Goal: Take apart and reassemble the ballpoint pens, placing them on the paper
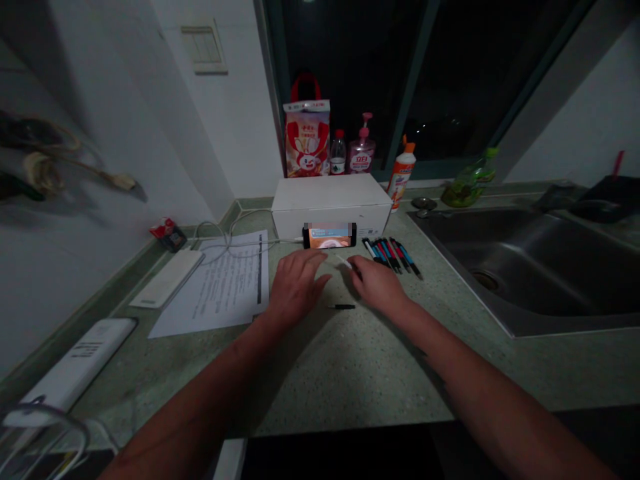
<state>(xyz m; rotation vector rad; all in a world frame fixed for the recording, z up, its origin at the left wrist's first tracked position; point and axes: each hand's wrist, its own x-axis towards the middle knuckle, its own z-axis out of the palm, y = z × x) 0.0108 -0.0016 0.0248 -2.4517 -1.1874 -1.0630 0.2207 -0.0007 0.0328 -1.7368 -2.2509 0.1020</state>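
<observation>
My right hand is closed, and a thin white pen piece sticks out of its fingertips to the left. Close by on the left, my left hand hovers over the counter with its thumb apart from the fingers; nothing shows in it. A short black pen part with a thin tip lies on the counter below and between both hands. To the right of my right hand lies a row of pens in white, blue, red and black. Just beyond the hands, a phone leans against a white box, its screen lit.
A printed sheet and a white flat box lie left, near a white power strip and cables. At right is a metal sink. Behind the box stand bottles, including a pink pump bottle, and a red bag.
</observation>
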